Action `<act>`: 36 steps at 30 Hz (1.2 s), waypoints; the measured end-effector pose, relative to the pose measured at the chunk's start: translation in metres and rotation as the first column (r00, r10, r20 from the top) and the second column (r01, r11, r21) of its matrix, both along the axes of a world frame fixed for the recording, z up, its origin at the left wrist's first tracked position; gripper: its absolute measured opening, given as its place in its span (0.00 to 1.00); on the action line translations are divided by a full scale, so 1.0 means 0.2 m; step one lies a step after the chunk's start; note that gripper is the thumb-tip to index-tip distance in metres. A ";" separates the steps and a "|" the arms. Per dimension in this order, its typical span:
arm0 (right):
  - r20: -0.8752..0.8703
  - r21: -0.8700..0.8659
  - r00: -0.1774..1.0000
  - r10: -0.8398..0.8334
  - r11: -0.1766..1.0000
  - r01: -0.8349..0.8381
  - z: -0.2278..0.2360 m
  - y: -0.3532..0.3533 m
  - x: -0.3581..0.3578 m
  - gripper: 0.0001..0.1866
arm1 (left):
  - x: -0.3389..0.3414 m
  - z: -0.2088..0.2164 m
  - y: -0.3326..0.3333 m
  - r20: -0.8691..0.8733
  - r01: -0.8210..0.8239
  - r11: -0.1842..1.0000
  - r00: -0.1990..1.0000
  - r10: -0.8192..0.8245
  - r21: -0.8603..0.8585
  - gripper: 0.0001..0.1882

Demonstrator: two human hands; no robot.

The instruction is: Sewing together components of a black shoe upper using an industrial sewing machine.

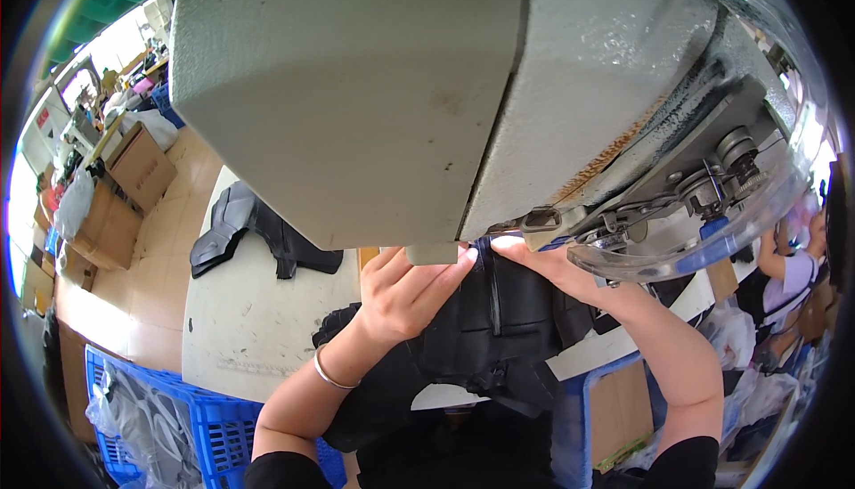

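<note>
A black leather-like piece [525, 311] with stitched panels and a raised strip down its middle hangs over the near table edge, against my body. My left hand [401, 297] grips its far edge from the left, fingers close together and tips by the strip. From the right, my right hand [557, 266] holds the same edge, thumb pointing inward; its other fingers are mostly hidden. Just above both hands is the large grey-green head of a sewing machine [356, 106], which hides the far end of the piece. I cannot make out the needle.
Another black shaped piece [240, 231] lies on the white table [258, 329] to the left. A blue crate [223, 436] with grey pieces and plastic stands at lower left. A clear guard [695, 262] curves near my right arm. Cardboard boxes [111, 222] and a co-worker [784, 275] are farther off.
</note>
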State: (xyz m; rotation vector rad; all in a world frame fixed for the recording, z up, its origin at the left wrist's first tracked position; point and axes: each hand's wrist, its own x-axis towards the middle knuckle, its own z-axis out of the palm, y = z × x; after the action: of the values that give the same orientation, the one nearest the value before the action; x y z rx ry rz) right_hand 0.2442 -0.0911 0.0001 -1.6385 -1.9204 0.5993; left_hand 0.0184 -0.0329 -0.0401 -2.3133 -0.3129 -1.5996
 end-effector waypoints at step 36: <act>0.114 0.186 0.993 -0.035 0.982 0.013 -0.20 0.05 0.01 0.10 | -0.01 -0.06 -0.02 0.033 0.021 0.993 0.999 -0.017 -0.114 0.21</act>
State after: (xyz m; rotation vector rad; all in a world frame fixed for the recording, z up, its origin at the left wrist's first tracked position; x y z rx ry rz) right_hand 0.2466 -0.0817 -0.0397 -1.6060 -1.9713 0.3103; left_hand 0.0157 -0.0371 -0.0531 -2.3837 -0.4006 -1.6700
